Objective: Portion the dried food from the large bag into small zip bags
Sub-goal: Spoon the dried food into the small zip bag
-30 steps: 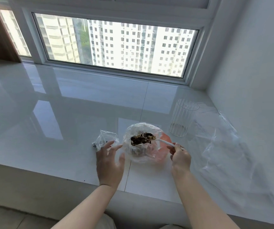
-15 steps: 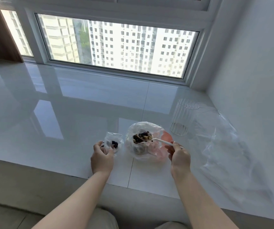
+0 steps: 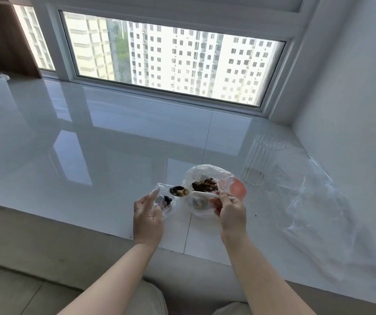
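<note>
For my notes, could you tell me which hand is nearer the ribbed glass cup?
Right. The right hand, holding the spoon, sits just left of and below the ribbed glass cup; the left hand is farther left, at the small zip bag.

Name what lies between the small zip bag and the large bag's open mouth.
In the head view: the loaded bowl of the white spoon, between the small zip bag and the large bag.

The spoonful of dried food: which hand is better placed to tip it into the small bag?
The right hand. It already grips the white spoon, whose loaded bowl sits at the small zip bag's mouth. The left hand is busy holding that bag open.
</note>
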